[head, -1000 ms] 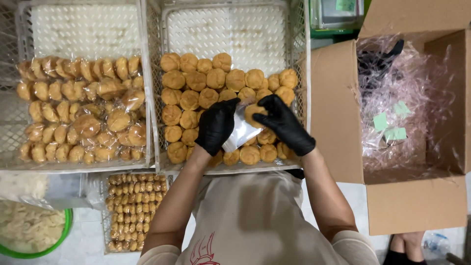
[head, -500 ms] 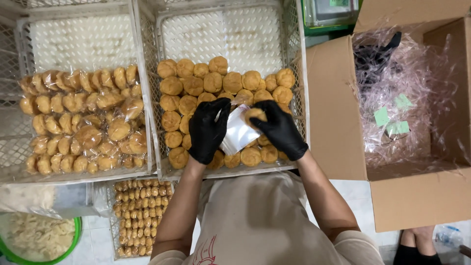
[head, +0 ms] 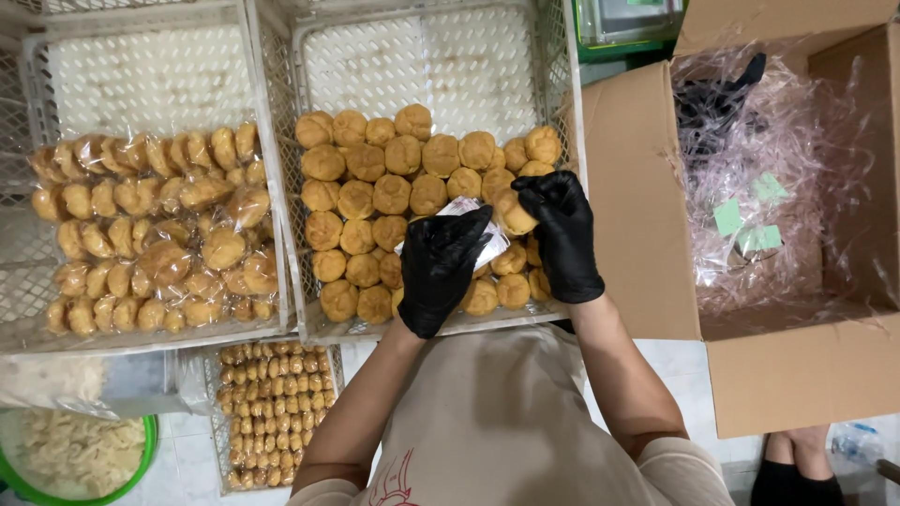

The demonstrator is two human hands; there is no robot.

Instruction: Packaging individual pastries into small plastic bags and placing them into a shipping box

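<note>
A round golden bun [head: 514,212], pinched by the black-gloved right hand [head: 565,234] over the white plastic crate [head: 281,187], could be crushed while the left hand [head: 441,267] clasps a clear bag [head: 487,245].

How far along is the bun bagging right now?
Done: the left crate holds rows of bagged buns. In hand: the left hand holds a clear bag and the right hand holds one bun at it. Left: loose buns fill the middle crate.

left hand [head: 441,267] covering most of clear bag [head: 473,230] | green basin [head: 80,459] running off bottom-left edge | buns under hands hidden
</note>
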